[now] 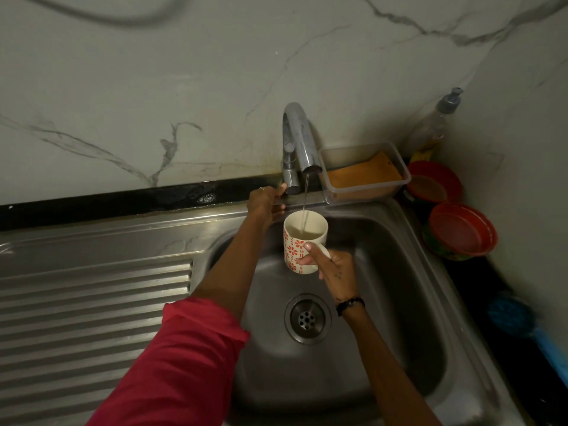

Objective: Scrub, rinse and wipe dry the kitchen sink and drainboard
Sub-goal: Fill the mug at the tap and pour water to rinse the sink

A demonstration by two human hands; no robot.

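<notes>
The sink point(384, 290) fills the lower centre and right of the frame, with the ribbed drainboard point(92, 302) at the lower left, and the tap point(299, 139) stands at the centre behind the basin, running a thin stream. The left hand point(264, 204) is curled around the tap handle at the base, while the right hand point(332, 265) grips the mug point(302, 238) by its handle under the stream, just above the basin. I judge this is the rinse step, water being collected; the next move calls for closing the tap and pouring the mug over the sink walls and drainboard without spilling.
</notes>
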